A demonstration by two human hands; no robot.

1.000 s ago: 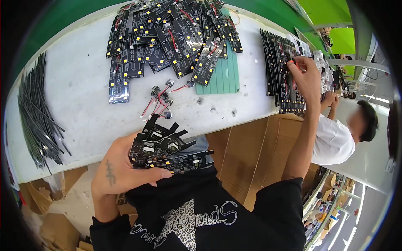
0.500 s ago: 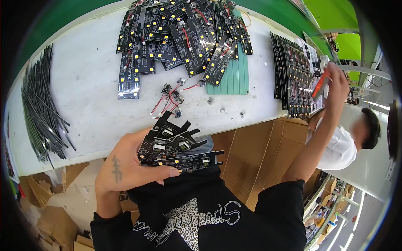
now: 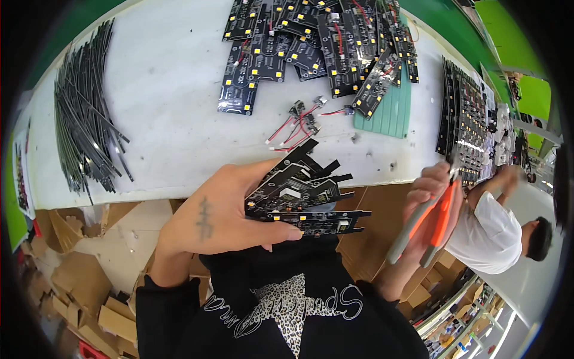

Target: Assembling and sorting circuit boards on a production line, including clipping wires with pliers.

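Observation:
My left hand (image 3: 230, 206) grips several black circuit boards (image 3: 320, 222), fanned out with their narrow ends pointing right, in front of the table's near edge. The thumb presses on the nearest board, which carries yellow-white LEDs. At the right, my right hand (image 3: 427, 206) holds a pair of pliers or cutters (image 3: 439, 230) with orange and grey handles. The handles stand somewhat apart and the metal jaws point up toward the table; their exact kind is hard to make out. Beyond my left hand, small connectors with red wires (image 3: 308, 122) lie on the white table (image 3: 173, 107).
A heap of circuit boards (image 3: 239, 84) lies at the back, partly on a green mat (image 3: 382, 119). Black strips (image 3: 86, 119) lie in a bundle at left. Rows of boards (image 3: 469, 125) stand at right. A person in white (image 3: 487, 233) is beyond. Cardboard boxes (image 3: 84, 278) lie below.
My right hand has come back from the table's right end toward me, bringing the orange-handled tool. The left hand still holds the boards. The whole view has shifted, so the table sits farther right.

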